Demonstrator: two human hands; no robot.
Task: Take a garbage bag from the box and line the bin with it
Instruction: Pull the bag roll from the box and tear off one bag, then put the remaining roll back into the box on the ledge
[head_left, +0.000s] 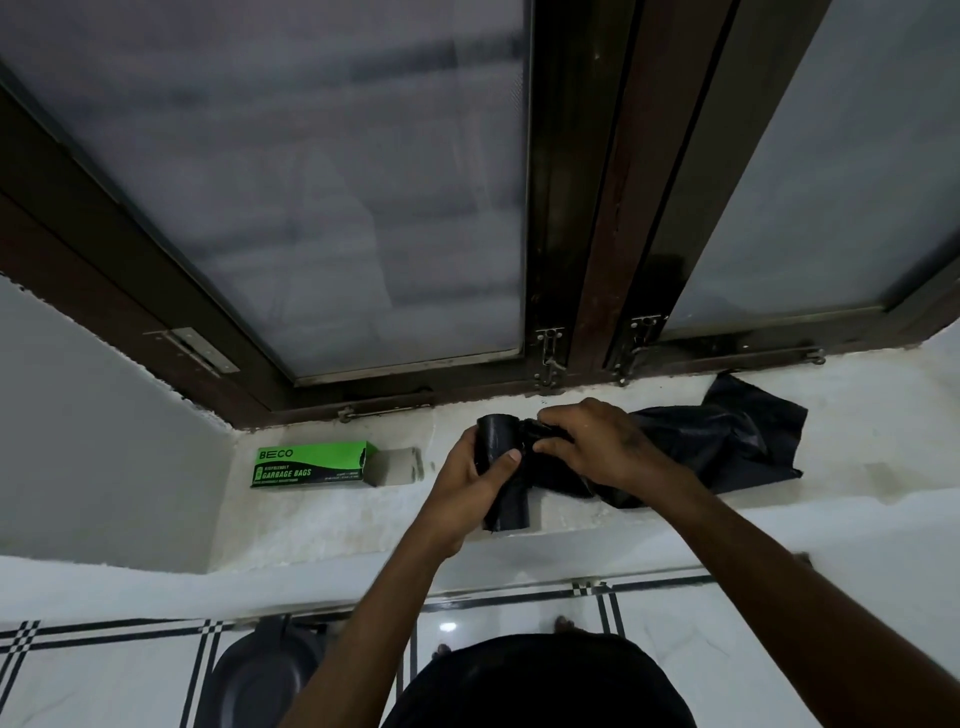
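Note:
A black roll of garbage bags (506, 493) stands upright at the front of the white window sill (332, 512), gripped near its top by my left hand (475, 480). My right hand (597, 441) pinches the black bag (727, 439) where it joins the roll; the unrolled bag trails to the right across the sill. The green and black garbage bag box (311, 464) lies on its side at the left of the sill with its end flap open. A dark bin (265, 670) stands on the floor below, at lower left, partly hidden by my left arm.
Directly behind the sill stands a dark-framed frosted window (322, 208) with metal latches (549, 358). White floor tiles with black lines (104, 686) lie below. My dark clothing (540, 680) fills the bottom centre.

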